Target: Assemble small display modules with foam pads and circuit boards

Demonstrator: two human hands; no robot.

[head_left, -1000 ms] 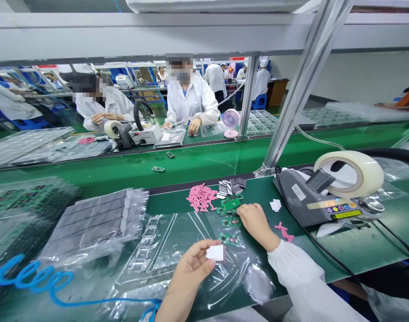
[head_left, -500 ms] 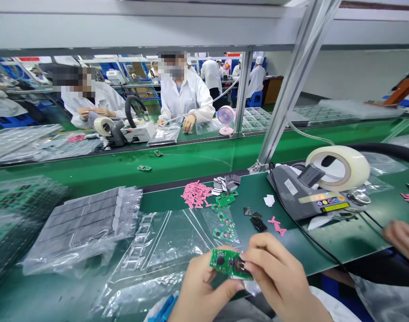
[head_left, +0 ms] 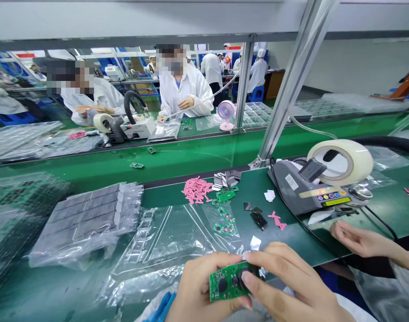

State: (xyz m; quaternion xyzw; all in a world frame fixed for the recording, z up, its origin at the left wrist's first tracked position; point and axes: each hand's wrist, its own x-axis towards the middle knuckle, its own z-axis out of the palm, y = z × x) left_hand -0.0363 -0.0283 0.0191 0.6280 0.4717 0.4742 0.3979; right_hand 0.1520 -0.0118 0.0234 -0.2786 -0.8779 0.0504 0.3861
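A small green circuit board [head_left: 231, 273] with round black parts is held low in the view, tilted up. My left hand [head_left: 195, 286] grips its left end, fingers behind and thumb along the lower edge. At the board's right end, my right hand [head_left: 288, 279] pinches it, one fingertip pressing on a dark round part. The right fingers hide that end. Just beyond the right fingers lies a small white piece [head_left: 255, 243]. Two more circuit boards [head_left: 224, 228] rest on clear plastic film [head_left: 170, 232] ahead of my hands.
Behind lie pink strips [head_left: 196, 190] and grey strips [head_left: 231, 178]. Black pieces [head_left: 259, 219] sit nearer. A tape dispenser [head_left: 298, 192] stands right, with a co-worker's hand [head_left: 358, 239] beside it. Bagged grey strips [head_left: 90, 219] lie left. Beyond, a green conveyor belt [head_left: 197, 154] carries boards.
The board has come down slightly and my right fingertips have shifted onto its face. A white piece now shows on the table beyond them. The co-worker's hand at right has reached in toward the dispenser.
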